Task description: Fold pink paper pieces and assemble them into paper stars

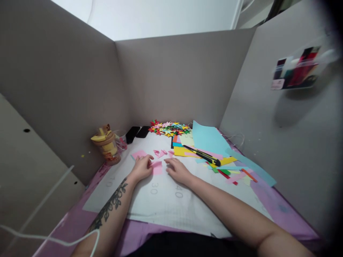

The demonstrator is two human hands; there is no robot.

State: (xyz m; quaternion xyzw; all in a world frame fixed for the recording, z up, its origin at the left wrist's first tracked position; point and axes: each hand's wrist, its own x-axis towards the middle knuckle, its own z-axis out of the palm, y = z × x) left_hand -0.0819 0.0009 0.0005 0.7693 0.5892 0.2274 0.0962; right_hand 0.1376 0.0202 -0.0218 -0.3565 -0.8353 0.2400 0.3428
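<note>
A small pink paper square (157, 168) lies on the white sheet between my hands. My left hand (142, 167) is curled at the square's left edge, with the thumb and fingers on the paper. My right hand (177, 170) is just to the right of it, apart from the paper, its fingers loosely bent and spread with nothing in them. Beyond my hands sit several small folded pink paper pieces (160, 154). Another piece of pink paper (139, 154) lies behind my left hand, partly hidden by it.
A black-and-yellow utility knife (203, 155) lies on coloured paper strips (230, 171) at the right. Behind are a pile of folded paper stars (170, 128) and large light-blue sheets (210, 137). A brown-and-yellow cup (107, 147) and black phone-like objects (132, 134) stand left. Grey panels (184, 78) surround the table.
</note>
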